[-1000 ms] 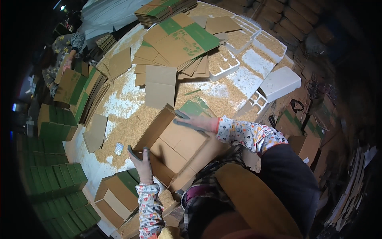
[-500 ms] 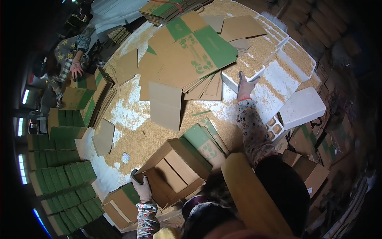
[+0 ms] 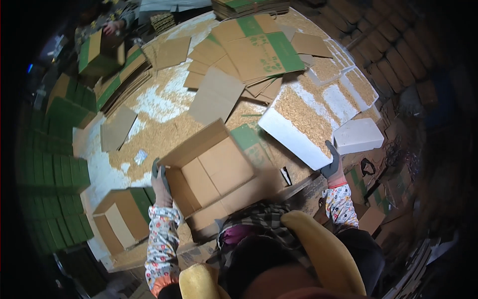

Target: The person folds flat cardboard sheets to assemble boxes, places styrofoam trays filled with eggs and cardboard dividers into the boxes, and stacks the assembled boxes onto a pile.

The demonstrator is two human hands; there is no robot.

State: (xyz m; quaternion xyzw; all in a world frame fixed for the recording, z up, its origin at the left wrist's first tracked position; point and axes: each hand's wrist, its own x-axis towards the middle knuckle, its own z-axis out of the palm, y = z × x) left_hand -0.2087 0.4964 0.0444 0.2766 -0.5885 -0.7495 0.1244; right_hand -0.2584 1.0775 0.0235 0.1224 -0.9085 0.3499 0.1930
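Observation:
An open, unlidded cardboard box (image 3: 219, 167) stands in front of me, its inside bare but for the bottom flaps. My left hand (image 3: 162, 183) grips its left wall, thumb and fingers around the edge. To the right, my right hand (image 3: 334, 167) clasps the near corner of a white foam tray (image 3: 294, 142), which holds loose tan flakes like sawdust (image 3: 304, 114). The tray sits slanted, its long side toward me, just right of the box. Behind the box lies a green and brown folded carton (image 3: 247, 137), partly covered by it.
Flattened cartons (image 3: 249, 55) and a grey-brown cardboard sheet (image 3: 216, 94) lie on the table. A white foam block (image 3: 358, 135) is at the right. A closed carton (image 3: 122, 217) stands at the left, near stacked green cartons (image 3: 55, 209). Far left, another person's hand (image 3: 113, 27) touches a carton.
My right hand has come back toward me from the far foam trays, and one filled tray now lies beside the box. My left hand keeps hold of the box, which has turned slightly.

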